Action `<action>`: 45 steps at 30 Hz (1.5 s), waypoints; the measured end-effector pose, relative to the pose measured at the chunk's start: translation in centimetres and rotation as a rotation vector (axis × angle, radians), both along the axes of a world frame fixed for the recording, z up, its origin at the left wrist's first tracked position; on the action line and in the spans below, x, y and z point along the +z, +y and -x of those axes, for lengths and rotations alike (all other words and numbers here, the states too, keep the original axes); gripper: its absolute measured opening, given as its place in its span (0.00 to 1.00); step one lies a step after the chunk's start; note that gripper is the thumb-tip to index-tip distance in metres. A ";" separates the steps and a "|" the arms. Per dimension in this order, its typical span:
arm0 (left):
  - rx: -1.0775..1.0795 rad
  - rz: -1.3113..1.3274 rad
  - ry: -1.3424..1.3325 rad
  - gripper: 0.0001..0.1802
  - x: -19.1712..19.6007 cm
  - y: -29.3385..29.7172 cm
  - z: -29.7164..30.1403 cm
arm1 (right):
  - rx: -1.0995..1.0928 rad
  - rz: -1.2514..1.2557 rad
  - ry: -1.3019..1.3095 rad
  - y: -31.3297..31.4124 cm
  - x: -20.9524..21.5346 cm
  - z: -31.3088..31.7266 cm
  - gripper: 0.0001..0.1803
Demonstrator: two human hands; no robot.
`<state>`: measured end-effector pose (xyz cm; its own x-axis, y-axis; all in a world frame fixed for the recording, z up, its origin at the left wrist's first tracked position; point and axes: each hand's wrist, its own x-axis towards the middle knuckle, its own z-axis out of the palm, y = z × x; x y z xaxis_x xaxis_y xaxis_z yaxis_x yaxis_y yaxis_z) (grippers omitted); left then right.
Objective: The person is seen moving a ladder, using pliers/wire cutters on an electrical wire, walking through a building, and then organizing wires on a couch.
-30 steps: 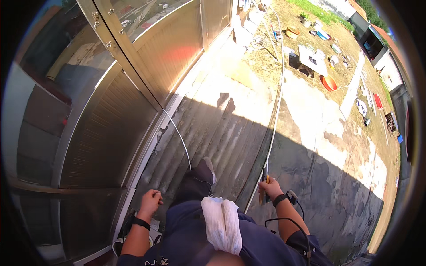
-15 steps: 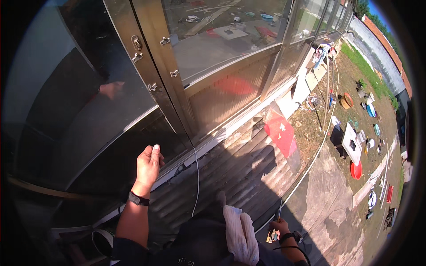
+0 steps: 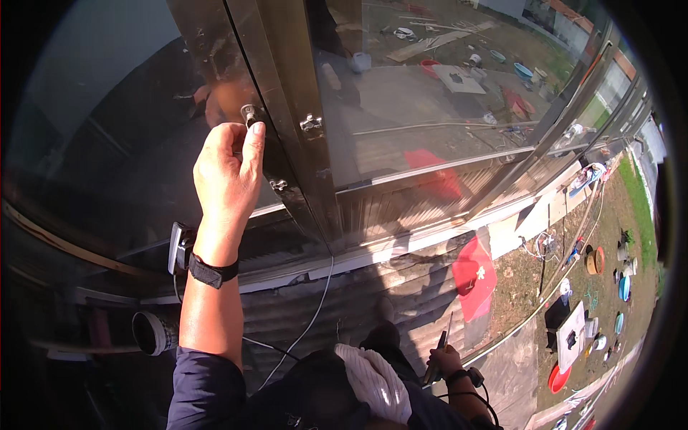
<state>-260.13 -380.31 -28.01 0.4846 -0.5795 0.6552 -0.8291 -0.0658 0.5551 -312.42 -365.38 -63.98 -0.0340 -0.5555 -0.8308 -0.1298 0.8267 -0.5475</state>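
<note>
My left hand point(image 3: 228, 168) is raised to the dark-framed glass door. Its thumb and forefinger are closed on a small metal door handle point(image 3: 249, 113), partly hidden by the fingers. Metal latch fittings point(image 3: 278, 185) sit below it, and another fitting point(image 3: 311, 124) is on the neighbouring frame. Low at my right side, my right hand point(image 3: 448, 360) is wrapped round a screwdriver point(image 3: 451, 326), its thin shaft pointing up. Something dark, like another tool's handle, also shows in that fist; I cannot tell its kind. A white knitted cloth point(image 3: 373, 383) hangs at my waist.
A red mat point(image 3: 474, 279) lies on the paving by the door sill. A white cable point(image 3: 315, 312) runs down from the sill. A bucket point(image 3: 152, 333) stands at the lower left. Basins, including a red one point(image 3: 559, 378), and a white board point(image 3: 571, 337) are in the yard.
My left hand has moved up to the door handle and closed on it. My view has turned left. The screwdriver in my right hand now points upward.
</note>
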 end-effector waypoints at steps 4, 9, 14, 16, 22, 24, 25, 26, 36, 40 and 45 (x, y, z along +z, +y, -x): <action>0.121 -0.054 -0.063 0.11 0.4 -0.4 -0.1 | 0.184 -0.051 0.068 -7.2 0.6 1.3 0.13; 0.209 -0.140 -0.261 0.08 1.6 -0.7 0.9 | 0.342 0.035 0.050 -16.9 2.2 1.9 0.11; 0.267 -0.139 -0.266 0.07 1.9 0.1 0.9 | 0.439 0.147 0.027 -24.7 4.5 -0.5 0.12; 0.301 -0.150 -0.241 0.06 1.7 0.6 0.5 | 0.469 0.157 0.007 -26.2 4.8 -1.4 0.12; 0.320 -0.132 -0.042 0.09 0.3 2.0 -2.8 | 0.767 0.146 -0.003 -28.4 2.9 -3.6 0.14; 0.349 -0.124 0.081 0.09 0.7 3.5 -4.0 | 0.910 0.123 0.041 -28.2 2.6 -5.2 0.16; 0.363 -0.135 0.119 0.10 0.7 4.5 -5.1 | 0.924 0.119 0.036 -28.0 2.5 -6.0 0.16; 0.401 -0.137 0.162 0.10 0.8 5.4 -6.1 | 0.992 0.093 0.004 -27.9 2.5 -6.8 0.16; 0.628 -0.104 0.392 0.12 0.6 14.3 -18.4 | 1.581 0.322 0.053 -26.1 1.0 -18.7 0.23; 0.660 -0.071 0.349 0.12 -0.6 18.0 -23.4 | 1.802 0.612 0.064 -24.9 0.1 -26.4 0.22; 0.715 -0.084 0.273 0.13 -0.4 22.0 -27.4 | 1.930 0.740 -0.069 -21.6 -1.4 -37.1 0.20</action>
